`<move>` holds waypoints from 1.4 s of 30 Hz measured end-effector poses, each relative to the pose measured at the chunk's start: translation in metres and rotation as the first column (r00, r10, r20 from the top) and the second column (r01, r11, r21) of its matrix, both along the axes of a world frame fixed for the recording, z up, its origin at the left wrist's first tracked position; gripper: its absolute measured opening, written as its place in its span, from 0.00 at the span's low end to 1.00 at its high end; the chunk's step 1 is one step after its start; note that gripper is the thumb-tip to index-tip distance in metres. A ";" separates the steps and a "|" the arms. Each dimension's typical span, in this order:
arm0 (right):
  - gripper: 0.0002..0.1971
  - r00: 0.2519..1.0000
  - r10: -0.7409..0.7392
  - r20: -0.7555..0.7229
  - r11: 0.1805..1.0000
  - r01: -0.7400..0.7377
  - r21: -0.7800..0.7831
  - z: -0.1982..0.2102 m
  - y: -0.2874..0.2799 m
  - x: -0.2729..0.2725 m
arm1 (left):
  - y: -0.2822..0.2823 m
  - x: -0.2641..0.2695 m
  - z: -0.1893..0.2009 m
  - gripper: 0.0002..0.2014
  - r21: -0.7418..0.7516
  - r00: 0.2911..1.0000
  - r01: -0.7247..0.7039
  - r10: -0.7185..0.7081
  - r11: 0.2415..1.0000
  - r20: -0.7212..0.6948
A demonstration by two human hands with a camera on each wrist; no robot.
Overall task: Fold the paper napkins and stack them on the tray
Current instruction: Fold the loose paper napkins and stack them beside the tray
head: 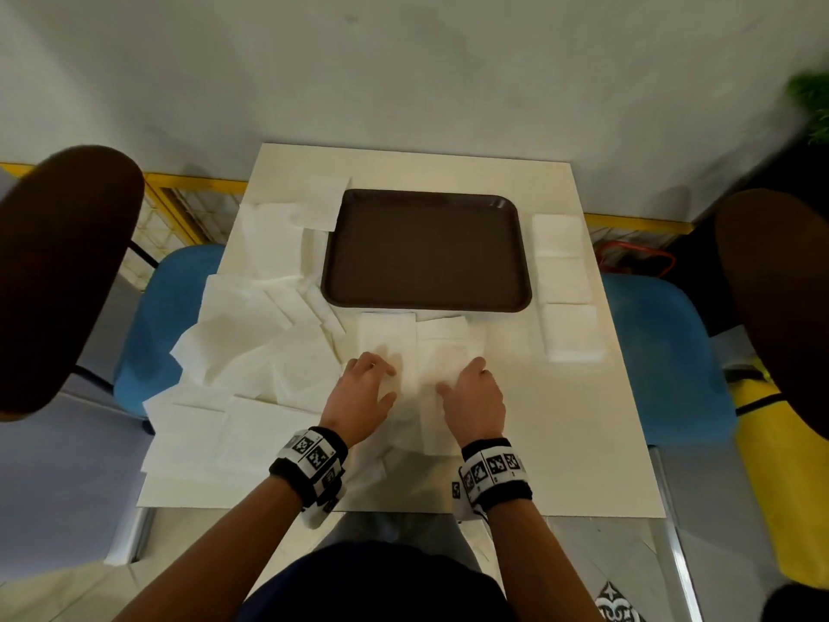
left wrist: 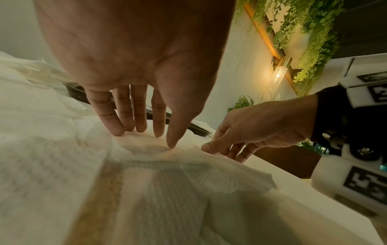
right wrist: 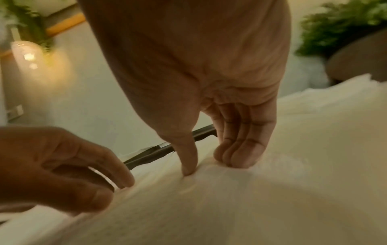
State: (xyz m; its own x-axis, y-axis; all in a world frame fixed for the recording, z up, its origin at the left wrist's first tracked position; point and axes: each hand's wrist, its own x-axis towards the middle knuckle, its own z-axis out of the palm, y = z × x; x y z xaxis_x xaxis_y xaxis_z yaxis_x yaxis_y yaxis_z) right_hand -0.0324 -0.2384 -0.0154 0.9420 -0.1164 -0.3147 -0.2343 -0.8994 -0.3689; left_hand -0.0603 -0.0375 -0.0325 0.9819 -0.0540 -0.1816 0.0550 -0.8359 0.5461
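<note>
1. While I scan from the left, the loose heap of unfolded paper napkins (head: 251,334) sprawls at about nine o'clock of the brown tray (head: 426,208), some sheets hanging over the table (head: 560,442) edge. I judge a careless sweep of my forearm could drag them off.
2. My left hand (head: 361,390) rests flat on the napkin being folded (head: 415,383), fingers straight and slightly spread, clamping nothing. The left wrist view shows the fingertips (left wrist: 117,131) pressing the paper, which bunches beneath them. Pressing harder while sliding could tear or wrinkle this thin sheet.
3. My right hand (head: 475,397) presses the same napkin just beside the left, fingers straight and close together, thumb down, gripping nothing. If the two hands pull apart unevenly, I expect the crease to run crooked.
4. This napkin lies at six o'clock of the tray, overlapping other sheets, so I might fold two at once.
5. Nothing is on the tray yet; folded napkin piles (head: 565,289) sit at its three o'clock, near the table edge, where a nudge might topple them.
</note>
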 end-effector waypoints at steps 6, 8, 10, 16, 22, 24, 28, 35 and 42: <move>0.31 1.000 -0.020 -0.006 0.999 0.019 -0.039 -0.004 0.001 0.002 | -0.008 -0.001 0.007 0.16 -0.009 1.000 0.020 -0.020 1.000 -0.014; 0.30 1.000 -0.012 -0.006 0.999 0.012 -0.041 -0.006 -0.001 0.003 | -0.016 -0.002 0.010 0.18 -0.023 0.992 0.119 -0.120 0.993 -0.048; 0.30 1.000 -0.001 -0.002 0.999 0.001 -0.041 -0.010 -0.003 0.005 | -0.021 -0.002 0.011 0.25 -0.066 0.960 0.271 -0.274 0.960 -0.051; 0.29 0.998 0.055 0.002 0.997 -0.055 -0.052 -0.024 -0.009 0.010 | -0.028 0.004 0.012 0.27 -0.070 0.878 0.478 -0.475 0.876 0.056; 0.23 1.000 0.009 -0.021 0.991 -0.006 0.133 -0.013 -0.019 0.013 | -0.032 0.014 0.014 0.08 -0.105 0.884 0.468 -0.466 0.877 0.044; 0.16 0.999 0.029 -0.014 0.969 -0.024 0.246 0.000 -0.030 0.014 | -0.030 0.017 0.020 0.08 -0.187 0.934 0.356 -0.352 0.915 0.056; 0.26 1.000 -0.004 0.023 0.852 -0.008 0.523 0.038 -0.052 0.005 | -0.019 0.026 0.045 0.07 -0.394 0.986 0.140 -0.094 0.908 0.135; 0.23 0.989 -0.044 0.143 0.618 -0.085 0.781 0.106 -0.049 -0.010 | -0.012 0.042 0.112 0.04 -0.553 0.954 0.190 -0.020 0.811 0.299; 0.32 0.994 -0.031 0.109 0.523 -0.077 0.849 0.107 -0.031 -0.007 | -0.015 0.049 0.146 0.10 -0.328 0.897 0.188 -0.026 0.926 0.440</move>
